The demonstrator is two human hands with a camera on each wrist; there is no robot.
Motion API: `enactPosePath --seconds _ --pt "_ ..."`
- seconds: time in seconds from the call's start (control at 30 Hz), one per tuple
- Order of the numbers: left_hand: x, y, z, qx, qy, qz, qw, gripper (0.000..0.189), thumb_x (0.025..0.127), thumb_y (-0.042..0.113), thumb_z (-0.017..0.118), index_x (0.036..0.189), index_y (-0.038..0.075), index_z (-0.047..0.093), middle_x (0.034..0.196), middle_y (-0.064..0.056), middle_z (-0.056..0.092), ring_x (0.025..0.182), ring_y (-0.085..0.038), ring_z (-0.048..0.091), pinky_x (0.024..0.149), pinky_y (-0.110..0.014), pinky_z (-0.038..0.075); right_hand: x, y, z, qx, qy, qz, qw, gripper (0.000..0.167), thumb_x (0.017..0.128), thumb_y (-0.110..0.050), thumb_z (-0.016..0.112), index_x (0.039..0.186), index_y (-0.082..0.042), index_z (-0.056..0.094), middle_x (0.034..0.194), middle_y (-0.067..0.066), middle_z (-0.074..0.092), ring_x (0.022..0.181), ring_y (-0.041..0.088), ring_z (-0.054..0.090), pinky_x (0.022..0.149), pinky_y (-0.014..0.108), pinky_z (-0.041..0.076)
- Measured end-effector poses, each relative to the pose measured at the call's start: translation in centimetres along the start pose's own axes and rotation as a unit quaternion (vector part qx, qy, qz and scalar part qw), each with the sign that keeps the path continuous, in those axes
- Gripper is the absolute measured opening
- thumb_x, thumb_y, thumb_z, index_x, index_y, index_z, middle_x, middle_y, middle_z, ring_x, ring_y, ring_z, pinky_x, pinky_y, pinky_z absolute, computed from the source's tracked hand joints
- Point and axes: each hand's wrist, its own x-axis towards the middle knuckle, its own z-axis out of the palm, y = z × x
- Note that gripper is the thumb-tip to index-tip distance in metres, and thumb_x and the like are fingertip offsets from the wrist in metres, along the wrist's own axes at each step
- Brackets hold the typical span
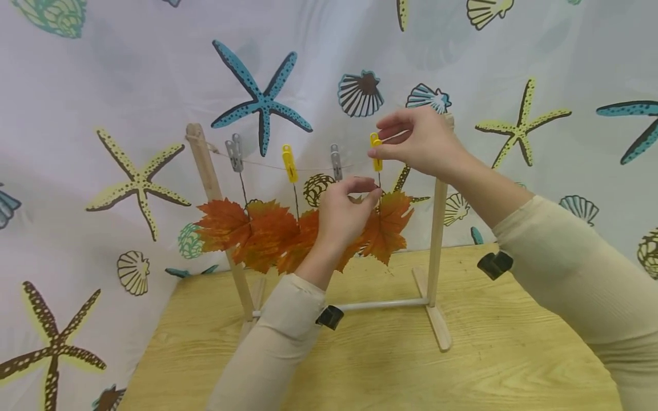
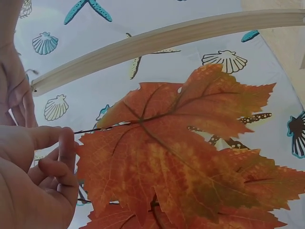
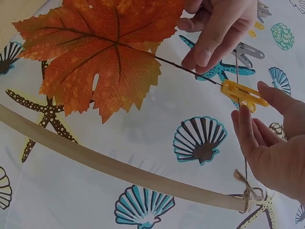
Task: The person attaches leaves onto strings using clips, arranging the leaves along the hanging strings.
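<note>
My right hand [image 1: 424,140] pinches a yellow clothespin [image 3: 243,95] between thumb and fingers at the right part of a thin string. The clothespin's tip is at the end of an orange maple leaf's dark stem [image 3: 176,66]. Lower down, my left hand [image 1: 344,214] holds that stem between thumb and index fingertips, just above the leaf blade [image 2: 167,138]. To the left, several similar leaves [image 1: 264,231] hang overlapping by their stems from a grey clothespin [image 1: 235,154], a yellow clothespin [image 1: 290,164] and another grey clothespin [image 1: 336,160]. My left hand partly hides the leaves behind it.
The string is tied between two wooden posts, the left post [image 1: 205,165] and the right post [image 1: 437,245]. A white bar [image 1: 380,305] joins them low down. The stand is on a wood-grain table [image 1: 380,365], before a white cloth [image 1: 319,34] printed with starfish and shells.
</note>
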Motion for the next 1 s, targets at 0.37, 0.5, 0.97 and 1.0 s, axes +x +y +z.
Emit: enactPosePath --seconds 0.37,0.5,0.97,1.0 --pt "-0.8 0.1 -1.4 -0.058 -0.004 0.008 0.9983 0.024 0.091 0.027 0.075 0.112 0.014 0.076 0.109 0.0 0.076 0.073 -0.016 0.068 0.061 -0.025 0.053 -1.8 0.9 -0.3 0.093 0.041 0.005 0.9948 0.047 0.088 -0.032 0.078 0.127 -0.01 0.066 0.121 0.008 0.071 0.109 0.015 0.068 0.101 0.035 0.05" --pt "-1.3 -0.1 -2.1 -0.079 -0.016 0.013 0.9967 0.023 0.091 0.027 0.075 0.111 0.016 0.076 0.11 0.001 0.075 0.075 -0.018 0.067 0.063 -0.026 0.053 -2.5 1.2 -0.2 0.108 0.049 0.009 0.9929 0.046 0.087 -0.035 0.079 0.125 -0.012 0.067 0.119 0.005 0.073 0.106 0.01 0.069 0.099 0.031 0.051" --pt "-2.5 -0.8 -3.7 -0.086 -0.052 -0.007 0.995 0.029 0.09 0.036 0.075 0.116 0.022 0.074 0.114 0.006 0.072 0.083 -0.017 0.068 0.069 -0.028 0.053 -5.7 3.7 2.3 0.149 0.019 0.021 0.9884 0.04 0.094 -0.036 0.07 0.124 -0.009 0.068 0.114 0.005 0.074 0.103 0.019 0.072 0.092 0.026 0.055" --pt "-2.7 -0.9 -3.8 -0.08 -0.053 -0.006 0.9954 0.03 0.091 0.037 0.074 0.116 0.022 0.074 0.114 0.007 0.072 0.083 -0.017 0.067 0.07 -0.028 0.054 -5.9 3.9 2.6 0.149 0.017 0.021 0.9885 0.039 0.095 -0.035 0.069 0.123 -0.008 0.068 0.114 0.006 0.074 0.103 0.02 0.072 0.092 0.026 0.055"
